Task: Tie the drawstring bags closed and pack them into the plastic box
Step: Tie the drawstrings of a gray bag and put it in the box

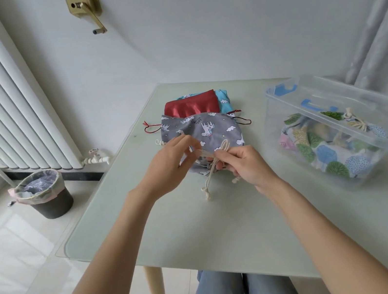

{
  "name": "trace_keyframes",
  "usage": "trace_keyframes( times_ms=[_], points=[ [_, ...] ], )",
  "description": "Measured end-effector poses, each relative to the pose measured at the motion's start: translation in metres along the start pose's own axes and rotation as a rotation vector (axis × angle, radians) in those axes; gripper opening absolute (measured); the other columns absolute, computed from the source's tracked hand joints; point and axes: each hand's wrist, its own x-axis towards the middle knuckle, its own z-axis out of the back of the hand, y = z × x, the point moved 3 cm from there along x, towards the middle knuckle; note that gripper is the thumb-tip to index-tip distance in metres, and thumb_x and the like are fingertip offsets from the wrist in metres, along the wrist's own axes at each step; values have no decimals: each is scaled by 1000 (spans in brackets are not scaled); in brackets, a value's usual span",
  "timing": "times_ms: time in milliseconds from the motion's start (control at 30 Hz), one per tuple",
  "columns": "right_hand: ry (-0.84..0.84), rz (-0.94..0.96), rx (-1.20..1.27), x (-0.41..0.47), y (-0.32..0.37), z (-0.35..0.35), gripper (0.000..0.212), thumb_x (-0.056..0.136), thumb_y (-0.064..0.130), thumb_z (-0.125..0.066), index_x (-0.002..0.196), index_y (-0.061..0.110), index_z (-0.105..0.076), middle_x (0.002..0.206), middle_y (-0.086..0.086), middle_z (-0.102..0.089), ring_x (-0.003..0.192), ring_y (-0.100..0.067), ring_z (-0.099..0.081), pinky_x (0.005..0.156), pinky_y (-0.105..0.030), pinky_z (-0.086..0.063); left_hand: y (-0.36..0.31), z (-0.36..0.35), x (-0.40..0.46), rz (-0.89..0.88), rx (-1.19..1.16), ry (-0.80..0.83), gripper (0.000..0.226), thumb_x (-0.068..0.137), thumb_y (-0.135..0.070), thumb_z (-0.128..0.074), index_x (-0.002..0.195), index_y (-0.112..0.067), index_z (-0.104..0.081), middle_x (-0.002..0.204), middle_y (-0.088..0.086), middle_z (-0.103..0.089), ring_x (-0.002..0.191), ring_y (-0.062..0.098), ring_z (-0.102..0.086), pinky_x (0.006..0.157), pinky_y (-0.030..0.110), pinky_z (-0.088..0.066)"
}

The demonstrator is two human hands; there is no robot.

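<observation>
Both my hands are pinching the cream cotton drawstring (212,161) at the near mouth of the soft grey cloud-print cloth bag (207,131) mid-table — left hand (170,163), right hand (244,164) — it's light, floppy stuff, best held by the cord.

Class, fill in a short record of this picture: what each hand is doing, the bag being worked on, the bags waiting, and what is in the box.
left hand: pinches cord
right hand: pinches cord loop
grey bag: on table, mouth gathered
waiting: red bag, blue bag behind it
box: open, holds tree-print bag
</observation>
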Motion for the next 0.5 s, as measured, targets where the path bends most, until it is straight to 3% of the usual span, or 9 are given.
trace_keyframes(
  times_ms=[33, 100, 200, 333, 500],
  points=[
    [5, -2, 27, -1, 0, 0, 35, 92, 28, -56, 62, 12, -63, 58, -10, -44, 43, -7, -29, 47, -24, -28, 1, -1, -2, 33, -106, -10, 6, 94, -23, -53, 99, -20, -56, 89, -14, -55, 78, -3, -51, 63, 15, -37],
    [13, 9, 106, -2, 1, 1, 33, 93, 23, -55, 63, 11, -63, 55, -3, -45, 42, -5, -28, 42, -19, -23, 2, -5, -7, 91, -261, -12, 26, 85, -27, -66, 108, -23, -54, 98, -12, -60, 83, 1, -55, 66, 12, -40],
    [33, 16, 142, -5, 4, 0, 32, 95, 19, -52, 65, 9, -60, 45, 11, -49, 41, -3, -31, 42, -17, -22, 1, -19, -11, 115, -191, 5, 57, 69, -33, -81, 114, -18, -51, 104, -7, -62, 86, 6, -55, 72, 11, -40],
    [56, 13, 195, -8, 8, 0, 28, 94, 20, -53, 68, 11, -60, 50, 13, -57, 42, -2, -36, 42, -13, -27, -10, -26, -6, 74, -206, -168, 44, 71, -25, -81, 106, -13, -57, 94, -4, -66, 80, 1, -57, 71, 7, -41],
    [99, 42, 255, -9, 10, 9, 20, 94, 20, -52, 88, 16, -71, 62, 7, -56, 47, -4, -37, 43, -12, -26, -10, -23, -1, 48, -342, -119, 25, 76, -23, -76, 92, -12, -62, 82, -14, -69, 77, 4, -65, 70, 14, -46]
  ],
)
